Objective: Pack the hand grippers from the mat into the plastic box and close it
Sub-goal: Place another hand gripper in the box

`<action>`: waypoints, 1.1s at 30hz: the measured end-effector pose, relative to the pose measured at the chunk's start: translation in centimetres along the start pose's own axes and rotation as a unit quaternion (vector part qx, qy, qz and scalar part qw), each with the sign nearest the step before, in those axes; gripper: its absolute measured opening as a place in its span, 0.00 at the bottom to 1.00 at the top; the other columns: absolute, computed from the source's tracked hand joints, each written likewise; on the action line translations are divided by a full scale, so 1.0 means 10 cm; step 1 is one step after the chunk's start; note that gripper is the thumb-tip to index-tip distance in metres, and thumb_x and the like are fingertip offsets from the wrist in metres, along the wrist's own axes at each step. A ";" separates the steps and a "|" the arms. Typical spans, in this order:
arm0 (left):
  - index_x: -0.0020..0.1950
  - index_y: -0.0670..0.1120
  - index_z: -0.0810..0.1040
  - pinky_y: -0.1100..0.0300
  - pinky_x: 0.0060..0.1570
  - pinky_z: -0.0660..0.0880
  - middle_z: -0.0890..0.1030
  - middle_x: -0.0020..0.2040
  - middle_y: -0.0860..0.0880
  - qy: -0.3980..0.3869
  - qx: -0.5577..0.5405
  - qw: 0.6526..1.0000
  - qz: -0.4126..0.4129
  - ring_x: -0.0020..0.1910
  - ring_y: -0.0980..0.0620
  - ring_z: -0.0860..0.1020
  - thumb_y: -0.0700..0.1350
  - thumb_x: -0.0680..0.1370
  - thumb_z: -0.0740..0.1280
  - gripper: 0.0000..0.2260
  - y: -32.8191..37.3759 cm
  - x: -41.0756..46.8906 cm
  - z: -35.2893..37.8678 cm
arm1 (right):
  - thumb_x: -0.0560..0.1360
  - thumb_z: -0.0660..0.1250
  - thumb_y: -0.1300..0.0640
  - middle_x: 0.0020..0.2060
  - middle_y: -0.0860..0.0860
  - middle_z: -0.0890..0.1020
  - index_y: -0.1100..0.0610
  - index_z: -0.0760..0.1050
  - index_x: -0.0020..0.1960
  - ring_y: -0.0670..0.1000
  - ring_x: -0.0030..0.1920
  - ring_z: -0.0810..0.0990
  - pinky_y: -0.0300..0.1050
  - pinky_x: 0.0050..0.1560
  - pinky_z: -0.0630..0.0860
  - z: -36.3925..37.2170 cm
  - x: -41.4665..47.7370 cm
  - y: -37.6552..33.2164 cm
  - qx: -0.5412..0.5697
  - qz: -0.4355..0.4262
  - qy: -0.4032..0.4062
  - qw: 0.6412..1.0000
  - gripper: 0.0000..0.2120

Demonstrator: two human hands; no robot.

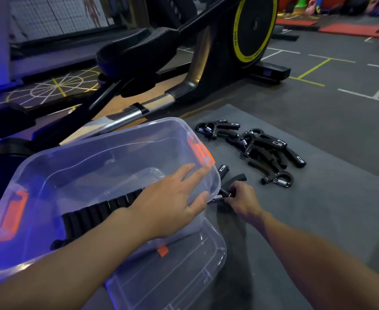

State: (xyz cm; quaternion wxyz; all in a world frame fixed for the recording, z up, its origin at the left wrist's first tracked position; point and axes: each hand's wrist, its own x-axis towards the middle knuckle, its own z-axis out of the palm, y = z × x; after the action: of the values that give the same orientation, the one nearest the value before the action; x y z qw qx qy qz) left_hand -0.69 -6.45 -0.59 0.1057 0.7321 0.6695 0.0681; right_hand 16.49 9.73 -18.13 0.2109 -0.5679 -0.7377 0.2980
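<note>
Grippers [262, 148] lie heaped on the mat [318, 198], right of the box [94, 148]; one gripper [233, 181] sits just beside its rim, the right hand [242, 200] with fingers curled round its spring end. Stiff, light and foam-handled, they should not slip; the handles look the best hold. Left hand [173, 195] lays flat, straight fingers over the tilted box's rim, steadying it. Its lid [184, 276] lies beneath
</note>
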 end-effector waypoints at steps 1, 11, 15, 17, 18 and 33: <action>0.77 0.62 0.50 0.50 0.61 0.71 0.56 0.77 0.57 0.002 -0.006 1.000 0.005 0.69 0.49 0.69 0.63 0.80 0.49 0.25 -0.01 0.01 0.00 | 0.65 0.77 0.59 0.36 0.49 0.77 0.55 0.75 0.40 0.53 0.40 0.75 0.44 0.40 0.68 -0.04 -0.04 -0.07 0.008 -0.003 0.016 1.000 0.10; 0.75 0.58 0.58 0.51 0.58 0.71 0.66 0.72 0.57 0.045 -0.025 0.996 0.067 0.68 0.51 0.69 0.58 0.81 0.53 0.21 -0.07 0.14 -0.28 | 0.68 0.76 0.62 0.42 0.47 0.76 0.58 0.81 0.47 0.48 0.43 0.74 0.33 0.41 0.63 -0.97 -0.35 -0.61 -0.031 -0.087 0.139 0.986 0.09; 0.75 0.56 0.59 0.49 0.62 0.71 0.67 0.73 0.54 0.074 -0.077 0.992 0.067 0.68 0.49 0.70 0.55 0.81 0.55 0.21 -0.07 0.27 -0.47 | 0.67 0.76 0.63 0.42 0.49 0.78 0.58 0.81 0.47 0.49 0.42 0.75 0.31 0.40 0.67 -1.48 -0.44 -1.07 -0.059 -0.146 0.173 0.972 0.10; 0.73 0.56 0.61 0.46 0.61 0.71 0.70 0.69 0.53 0.082 -0.088 0.990 0.080 0.65 0.49 0.72 0.55 0.81 0.56 0.20 -0.09 0.33 -0.57 | 0.65 0.76 0.65 0.41 0.52 0.80 0.59 0.81 0.46 0.52 0.42 0.78 0.41 0.44 0.74 -1.64 -0.45 -1.35 -0.062 -0.200 0.181 0.961 0.11; 0.73 0.56 0.61 0.46 0.61 0.72 0.71 0.68 0.53 0.089 -0.094 0.988 0.084 0.64 0.49 0.72 0.55 0.81 0.57 0.20 -0.12 0.35 -0.63 | 0.64 0.76 0.66 0.40 0.53 0.81 0.59 0.80 0.45 0.52 0.41 0.79 0.45 0.45 0.76 -1.70 -0.45 -1.50 -0.064 -0.227 0.178 0.955 0.11; 0.72 0.55 0.67 0.56 0.59 0.74 0.74 0.61 0.56 0.194 -0.272 0.942 -0.014 0.57 0.56 0.76 0.53 0.76 0.71 0.26 -1.14 0.23 -0.82 | 0.67 0.75 0.65 0.39 0.37 0.73 0.56 0.79 0.46 0.38 0.41 0.75 0.26 0.43 0.67 -1.00 -0.48 -2.36 -0.122 -0.423 -0.044 0.897 0.10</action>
State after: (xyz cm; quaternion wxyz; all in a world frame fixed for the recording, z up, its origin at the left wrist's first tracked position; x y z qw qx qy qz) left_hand -13.46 -2.68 4.44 0.1696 0.6385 0.6435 0.3867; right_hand 7.45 2.91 5.37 0.2132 -0.2098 -0.9475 0.1127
